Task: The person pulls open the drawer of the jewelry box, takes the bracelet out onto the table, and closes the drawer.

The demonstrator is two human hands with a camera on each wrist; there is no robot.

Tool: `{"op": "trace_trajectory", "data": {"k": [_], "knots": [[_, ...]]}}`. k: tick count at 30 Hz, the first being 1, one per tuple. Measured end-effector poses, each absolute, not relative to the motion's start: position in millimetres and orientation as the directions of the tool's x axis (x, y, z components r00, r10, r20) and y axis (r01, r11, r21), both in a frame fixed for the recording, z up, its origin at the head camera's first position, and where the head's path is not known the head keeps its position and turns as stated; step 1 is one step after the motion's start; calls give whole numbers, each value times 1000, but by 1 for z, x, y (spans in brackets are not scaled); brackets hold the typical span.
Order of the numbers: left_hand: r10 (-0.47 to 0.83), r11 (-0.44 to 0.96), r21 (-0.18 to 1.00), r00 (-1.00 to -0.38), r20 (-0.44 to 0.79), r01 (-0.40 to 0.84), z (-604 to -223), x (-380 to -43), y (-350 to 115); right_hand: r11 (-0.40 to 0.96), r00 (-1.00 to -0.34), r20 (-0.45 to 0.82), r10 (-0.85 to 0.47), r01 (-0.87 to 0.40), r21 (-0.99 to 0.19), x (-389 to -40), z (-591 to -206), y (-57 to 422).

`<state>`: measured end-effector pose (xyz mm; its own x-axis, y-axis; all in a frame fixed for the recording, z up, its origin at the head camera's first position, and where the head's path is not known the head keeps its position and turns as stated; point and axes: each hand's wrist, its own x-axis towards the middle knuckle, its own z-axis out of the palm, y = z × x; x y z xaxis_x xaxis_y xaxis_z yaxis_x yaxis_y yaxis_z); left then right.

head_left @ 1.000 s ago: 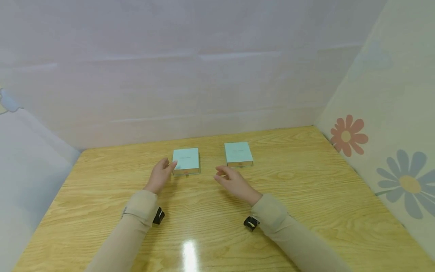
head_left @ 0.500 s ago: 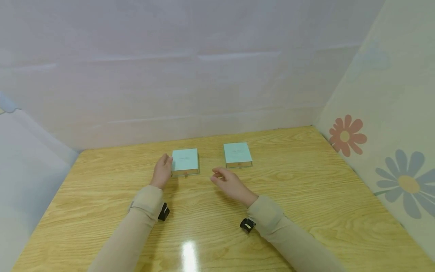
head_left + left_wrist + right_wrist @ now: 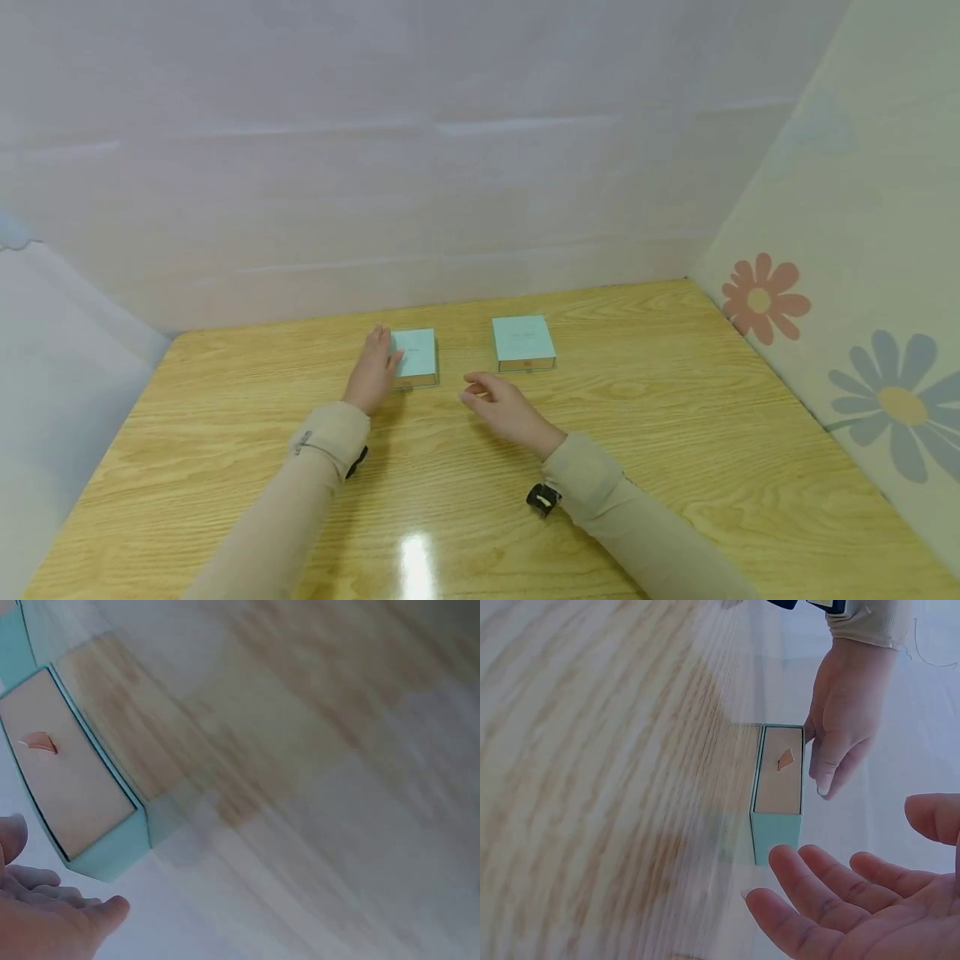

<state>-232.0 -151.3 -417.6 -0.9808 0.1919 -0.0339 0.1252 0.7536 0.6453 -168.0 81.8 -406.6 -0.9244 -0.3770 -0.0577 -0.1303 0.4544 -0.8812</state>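
Note:
Two pale mint drawer boxes lie on the wooden table, each with a peach front. My left hand [image 3: 372, 367] is at the left box [image 3: 417, 354], its thumb over the lid and its fingers along the left edge. Whether it touches the box I cannot tell. The left wrist view shows those fingers [image 3: 52, 900] extended beside the box's peach front [image 3: 64, 765], which has a small ribbon tab [image 3: 39, 742]. My right hand [image 3: 513, 412] hovers in front of the gap between the boxes, fingers relaxed and holding nothing. Behind it sits the right box [image 3: 523, 337].
The wooden table [image 3: 675, 467] reaches a pale back wall [image 3: 450, 167]. A side wall with flower prints [image 3: 761, 300] stands on the right. Dark straps [image 3: 543, 498] are worn at both wrists.
My left hand first drew to the box's left side, then moved forward and right, so its thumb overlaps the lid. My right hand drifted slightly left. Both boxes stayed in place.

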Motion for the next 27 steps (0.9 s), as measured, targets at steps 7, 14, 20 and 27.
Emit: {"op": "trace_trajectory", "data": {"k": [7, 14, 20, 27], "knots": [[260, 783, 596, -964, -50, 180, -423, -235, -158, 456, -922, -71, -381, -121, -881, -167, -408, 78], [323, 791, 551, -946, -8, 265, -427, -241, -161, 470, -919, -92, -384, -109, -876, -167, -409, 73], [377, 784, 536, -926, -13, 312, -425, -242, -161, 461, -913, -88, -399, -117, -879, -169, -409, 68], [416, 793, 482, -909, 22, 374, -423, -243, -164, 457, -891, -85, -446, -145, -878, -175, -412, 58]]}}
